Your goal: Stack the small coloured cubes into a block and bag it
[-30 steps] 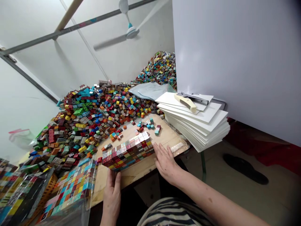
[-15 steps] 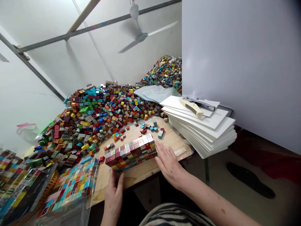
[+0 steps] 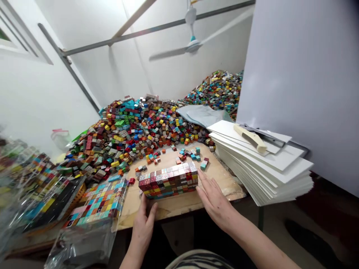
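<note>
Resting on the wooden board (image 3: 215,164), the long cube block (image 3: 168,181) lies between our loosely open left hand (image 3: 143,223) and extended, ungripping right hand (image 3: 215,198); we find its surface markings too small to read.

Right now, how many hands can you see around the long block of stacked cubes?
2: the left hand by the near left corner of the block, and the right hand by its right end.
</note>
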Demonstrator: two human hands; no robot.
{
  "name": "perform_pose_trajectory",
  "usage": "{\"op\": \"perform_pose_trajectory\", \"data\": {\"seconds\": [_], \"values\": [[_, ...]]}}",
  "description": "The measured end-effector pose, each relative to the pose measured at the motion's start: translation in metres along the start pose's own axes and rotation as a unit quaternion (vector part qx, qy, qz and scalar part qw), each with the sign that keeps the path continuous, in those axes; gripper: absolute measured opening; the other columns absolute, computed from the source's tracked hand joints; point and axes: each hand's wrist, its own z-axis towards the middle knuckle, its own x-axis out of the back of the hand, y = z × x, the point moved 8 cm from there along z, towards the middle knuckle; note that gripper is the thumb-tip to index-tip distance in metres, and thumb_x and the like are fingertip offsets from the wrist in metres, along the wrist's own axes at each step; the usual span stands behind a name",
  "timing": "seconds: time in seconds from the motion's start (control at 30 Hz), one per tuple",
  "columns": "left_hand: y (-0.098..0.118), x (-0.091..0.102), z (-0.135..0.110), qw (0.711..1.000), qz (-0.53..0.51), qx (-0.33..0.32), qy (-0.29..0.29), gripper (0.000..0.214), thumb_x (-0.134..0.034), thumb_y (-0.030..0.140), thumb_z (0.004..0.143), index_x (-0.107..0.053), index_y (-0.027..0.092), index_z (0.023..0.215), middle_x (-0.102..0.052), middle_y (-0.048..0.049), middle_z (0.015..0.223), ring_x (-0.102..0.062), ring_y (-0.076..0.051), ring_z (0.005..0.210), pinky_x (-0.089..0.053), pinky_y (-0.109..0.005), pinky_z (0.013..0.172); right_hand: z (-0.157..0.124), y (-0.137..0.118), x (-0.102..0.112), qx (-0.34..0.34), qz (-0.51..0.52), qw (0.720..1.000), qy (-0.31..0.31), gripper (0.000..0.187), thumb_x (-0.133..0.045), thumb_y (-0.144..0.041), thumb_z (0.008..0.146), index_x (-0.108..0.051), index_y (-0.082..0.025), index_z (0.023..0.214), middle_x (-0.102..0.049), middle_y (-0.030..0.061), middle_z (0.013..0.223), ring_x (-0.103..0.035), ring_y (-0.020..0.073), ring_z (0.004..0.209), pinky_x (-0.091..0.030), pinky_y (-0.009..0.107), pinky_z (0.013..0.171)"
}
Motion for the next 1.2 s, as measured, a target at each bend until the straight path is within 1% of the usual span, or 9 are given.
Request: {"op": "perform_pose_trajectory", "data": {"seconds": [0.1,0.23,0.4,0.6,0.8,0.87,0.97,1.1,1.2], "values": [[0.001,-0.003,-0.003,1.000,0.003,0.004,-0.023,0.069,-0.051,0.046,0.085,-0.029,0.011,0.140,-0.033,-0.0160,0.146,-0.026,-0.025,0.136,-0.016,-0.044,0.115,0.000,0.004,-0.001,0.012,0.019,1.000,0.016,0.056,-0.022,-0.036,0.092,-0.025,-0.014,0.144,-0.035,0.0103,0.146,-0.030,0.0220,0.135,-0.022,0.049,0.111],[0.015,0.002,-0.002,0.999,-0.044,-0.004,-0.018,0.075,-0.049,0.048,0.086,-0.019,0.009,0.143,-0.021,-0.0157,0.150,-0.017,-0.023,0.139,-0.013,-0.041,0.115,0.003,0.011,0.008,-0.028,0.059,0.997,0.043,0.061,-0.027,-0.048,0.091,-0.028,-0.018,0.144,-0.036,0.0082,0.146,-0.030,0.0224,0.135,-0.021,0.046,0.111],[0.046,0.012,0.008,0.992,-0.117,-0.028,-0.033,0.080,-0.053,0.046,0.085,-0.010,0.016,0.145,-0.015,-0.0095,0.153,-0.014,-0.021,0.140,-0.013,-0.038,0.116,0.015,0.008,0.009,-0.064,0.080,0.995,-0.010,0.077,-0.030,-0.063,0.084,-0.021,-0.017,0.146,-0.026,0.0065,0.150,-0.022,0.0242,0.137,-0.023,0.045,0.110],[0.070,0.012,0.010,0.987,-0.135,-0.071,-0.042,0.075,-0.055,0.043,0.084,-0.019,0.016,0.144,-0.029,-0.0088,0.149,-0.020,-0.024,0.138,-0.018,-0.037,0.115,0.020,0.009,0.004,-0.077,0.085,0.993,-0.003,0.076,-0.037,-0.061,0.083,-0.020,-0.023,0.147,-0.029,0.0037,0.149,-0.023,0.0251,0.136,-0.023,0.045,0.110],[0.061,0.009,0.014,0.981,-0.183,-0.048,-0.053,0.078,-0.057,0.040,0.083,-0.016,0.014,0.144,-0.028,-0.0098,0.149,-0.021,-0.023,0.138,-0.018,-0.036,0.115,0.012,0.006,0.002,-0.079,0.147,0.986,0.021,0.070,-0.042,-0.056,0.084,-0.023,-0.028,0.145,-0.030,-0.0007,0.149,-0.024,0.0239,0.136,-0.029,0.039,0.109],[0.053,0.007,0.020,0.978,-0.198,-0.028,-0.064,0.086,-0.064,0.037,0.078,-0.015,0.013,0.144,-0.027,-0.0111,0.149,-0.021,-0.024,0.138,-0.017,-0.037,0.115,0.014,0.008,-0.006,-0.090,0.204,0.975,-0.007,0.076,-0.047,-0.056,0.082,-0.018,-0.029,0.146,-0.027,0.0004,0.150,-0.025,0.0234,0.136,-0.030,0.038,0.108],[0.041,0.002,0.030,0.973,-0.215,-0.016,-0.081,0.096,-0.074,0.032,0.068,-0.017,0.017,0.144,-0.029,-0.0106,0.149,-0.026,-0.025,0.136,-0.019,-0.039,0.114,0.023,0.007,-0.020,-0.066,0.282,0.954,-0.071,0.085,-0.058,-0.050,0.079,-0.012,-0.027,0.146,-0.028,0.0059,0.150,-0.030,0.0223,0.134,-0.029,0.039,0.108],[0.032,-0.008,0.039,0.969,-0.219,-0.032,-0.112,0.091,-0.075,0.027,0.069,-0.023,0.019,0.143,-0.044,-0.0108,0.139,-0.039,-0.026,0.129,-0.029,-0.041,0.110,0.037,0.004,-0.022,-0.034,0.321,0.941,-0.103,0.081,-0.067,-0.045,0.073,-0.027,-0.023,0.140,-0.042,0.0121,0.142,-0.041,0.0235,0.129,-0.033,0.041,0.106],[0.034,-0.002,0.040,0.986,-0.139,-0.056,-0.078,0.091,-0.074,0.029,0.069,-0.022,0.018,0.143,-0.039,-0.0131,0.143,-0.033,-0.028,0.133,-0.024,-0.045,0.112,0.043,0.004,-0.018,-0.037,0.320,0.941,-0.106,0.080,-0.071,-0.045,0.069,-0.033,-0.022,0.136,-0.046,0.0130,0.139,-0.043,0.0257,0.127,-0.036,0.044,0.104]]}}
